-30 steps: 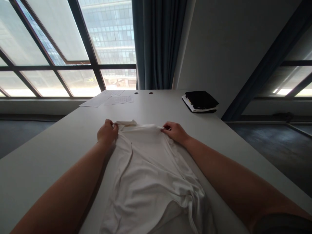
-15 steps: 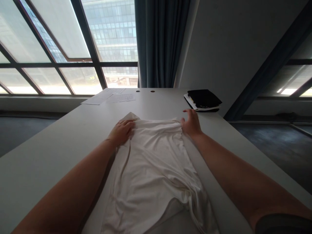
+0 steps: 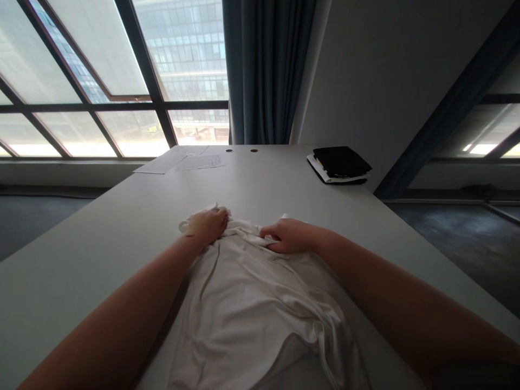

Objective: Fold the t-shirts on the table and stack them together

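Observation:
A white cloth garment (image 3: 244, 303) lies wrinkled on the white table, its far edge bunched up between my hands. My left hand (image 3: 211, 223) is closed on the far left part of the garment, with a bit of fabric sticking out beyond the fingers. On the far right part, my right hand (image 3: 286, 234) pinches the gathered fabric between thumb and fingers. Folds run down the garment's right side, and its near end passes out of view at the bottom.
On the white table (image 3: 134, 233), paper sheets (image 3: 199, 162) lie at the far left and a black folder (image 3: 341, 162) with papers at the far right. Behind the table hangs a blue curtain (image 3: 268, 76) beside large windows (image 3: 187, 49).
My right hand has moved left and nearer, closing on the fabric. My left hand has also closed. The garment's flat far edge has become bunched and come nearer.

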### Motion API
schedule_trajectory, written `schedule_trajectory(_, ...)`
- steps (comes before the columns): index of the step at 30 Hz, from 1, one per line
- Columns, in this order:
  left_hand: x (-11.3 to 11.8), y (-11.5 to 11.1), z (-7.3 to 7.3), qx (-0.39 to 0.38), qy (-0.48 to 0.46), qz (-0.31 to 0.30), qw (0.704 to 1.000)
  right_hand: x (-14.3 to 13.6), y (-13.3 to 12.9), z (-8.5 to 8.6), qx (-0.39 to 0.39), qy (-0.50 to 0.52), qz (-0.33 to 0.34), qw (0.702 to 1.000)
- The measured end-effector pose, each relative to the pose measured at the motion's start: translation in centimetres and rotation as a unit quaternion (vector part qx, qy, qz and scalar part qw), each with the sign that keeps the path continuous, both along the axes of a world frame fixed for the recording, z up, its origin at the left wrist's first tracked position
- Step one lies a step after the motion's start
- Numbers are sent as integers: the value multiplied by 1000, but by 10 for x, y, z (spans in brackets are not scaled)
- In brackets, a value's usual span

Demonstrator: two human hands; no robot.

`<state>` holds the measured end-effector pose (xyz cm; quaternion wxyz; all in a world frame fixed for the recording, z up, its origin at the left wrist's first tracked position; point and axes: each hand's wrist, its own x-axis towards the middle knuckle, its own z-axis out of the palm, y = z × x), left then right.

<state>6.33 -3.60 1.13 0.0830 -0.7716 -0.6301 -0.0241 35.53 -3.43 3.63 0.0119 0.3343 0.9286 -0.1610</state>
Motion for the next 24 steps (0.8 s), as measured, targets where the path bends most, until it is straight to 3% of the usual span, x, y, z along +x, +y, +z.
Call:
schedule_trajectory(3, 2, 3, -5, 42, -8, -38, 998, -7, -4, 4, -46, 47, 30, 997)
schedule_trajectory(6, -4, 6, -10, 87, -20, -121, 989, -7, 4, -3, 54, 64, -29, 996)
schedule_trajectory(9, -9, 8, -14, 102, -21, -99, 990, -3, 10, -10, 87, -1, -58, 994)
schedule_trajectory(12, -11, 7, -12, 139, -39, -76, 987, 0, 11, -8, 71, -40, -20, 996)
schedule_trajectory(15, -13, 6, -5, 201, -80, -68, 974, 4, 11, 1, 97, -50, -17, 994)
schedule_trajectory(18, -17, 5, 2, 236, -97, -80, 963, 14, 12, 17, 122, -27, -83, 989)
schedule_trajectory(21, -20, 4, 5, 207, -71, -97, 971, 27, 13, 35, 45, 9, -94, 995)
schedule_trajectory(24, -19, 5, 3, 196, -64, -77, 976, 37, 12, 47, -118, 4, -43, 992)
